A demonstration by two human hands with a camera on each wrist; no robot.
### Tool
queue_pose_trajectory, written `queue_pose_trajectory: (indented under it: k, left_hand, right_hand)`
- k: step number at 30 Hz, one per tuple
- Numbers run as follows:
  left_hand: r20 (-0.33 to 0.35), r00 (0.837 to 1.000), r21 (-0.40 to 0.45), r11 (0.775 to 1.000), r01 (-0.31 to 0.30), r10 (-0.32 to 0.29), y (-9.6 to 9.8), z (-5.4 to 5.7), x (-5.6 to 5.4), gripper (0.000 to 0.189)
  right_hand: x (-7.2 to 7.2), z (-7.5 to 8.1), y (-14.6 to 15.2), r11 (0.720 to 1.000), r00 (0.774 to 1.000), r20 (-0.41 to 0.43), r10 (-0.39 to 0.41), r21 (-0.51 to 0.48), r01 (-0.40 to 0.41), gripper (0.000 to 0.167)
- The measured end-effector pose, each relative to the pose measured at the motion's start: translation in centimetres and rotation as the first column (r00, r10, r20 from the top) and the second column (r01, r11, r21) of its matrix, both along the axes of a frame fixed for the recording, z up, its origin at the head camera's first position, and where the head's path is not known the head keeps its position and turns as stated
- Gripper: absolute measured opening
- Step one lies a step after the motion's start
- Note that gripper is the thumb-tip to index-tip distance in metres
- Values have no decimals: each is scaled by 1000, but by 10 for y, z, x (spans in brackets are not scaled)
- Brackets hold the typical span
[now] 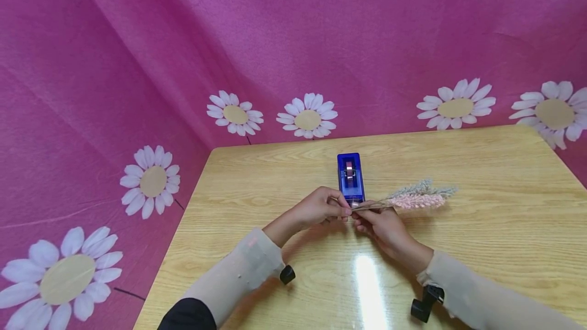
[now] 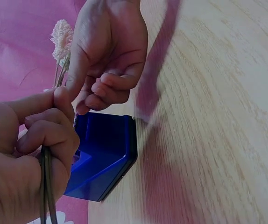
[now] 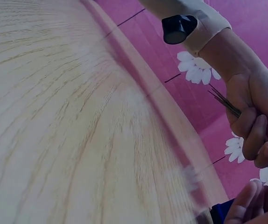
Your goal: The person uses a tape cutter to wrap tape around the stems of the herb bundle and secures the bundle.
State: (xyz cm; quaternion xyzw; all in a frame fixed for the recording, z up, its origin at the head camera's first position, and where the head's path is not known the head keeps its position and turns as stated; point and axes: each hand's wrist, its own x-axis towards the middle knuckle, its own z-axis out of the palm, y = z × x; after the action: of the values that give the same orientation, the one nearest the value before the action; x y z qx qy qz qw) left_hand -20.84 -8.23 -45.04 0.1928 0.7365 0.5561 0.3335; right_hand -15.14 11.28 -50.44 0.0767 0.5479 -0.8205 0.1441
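Pink and pale green dried-looking flowers [image 1: 417, 200] lie across both hands, heads to the right in the head view. My left hand [image 1: 318, 207] grips their thin stems [image 2: 47, 186], fingers curled round them, and the cut ends stick out below the palm. Thumb and index finger of that hand meet the right thumb at the stems. Closer to the flower heads, my right hand [image 1: 387, 229] pinches the stems, its other fingers curled. A blue tape dispenser [image 1: 350, 174] stands on the table right behind the fingertips, its near end partly covered by them.
The wood-grain table [image 1: 257, 177] carries the dispenser and reflects a bright light strip near its front. A pink cloth [image 1: 367, 39] with large white daisies hangs behind and to the left. Small black cameras [image 1: 287, 274] sit on both wrists over beige sleeves.
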Motion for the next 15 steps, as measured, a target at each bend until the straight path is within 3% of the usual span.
queue_pose_trajectory:
  k: [7,15]
  left_hand:
    - [-51,998,-26,999,-24,23,1,1,1,14]
    - [-79,996,-41,998,-51,48,-1,-1,0,15]
  right_hand:
    - [1,0,5,998,999,4,48,-28,-48,12]
    - [1,-1,8,980,991,-27,129,-151,-131,11]
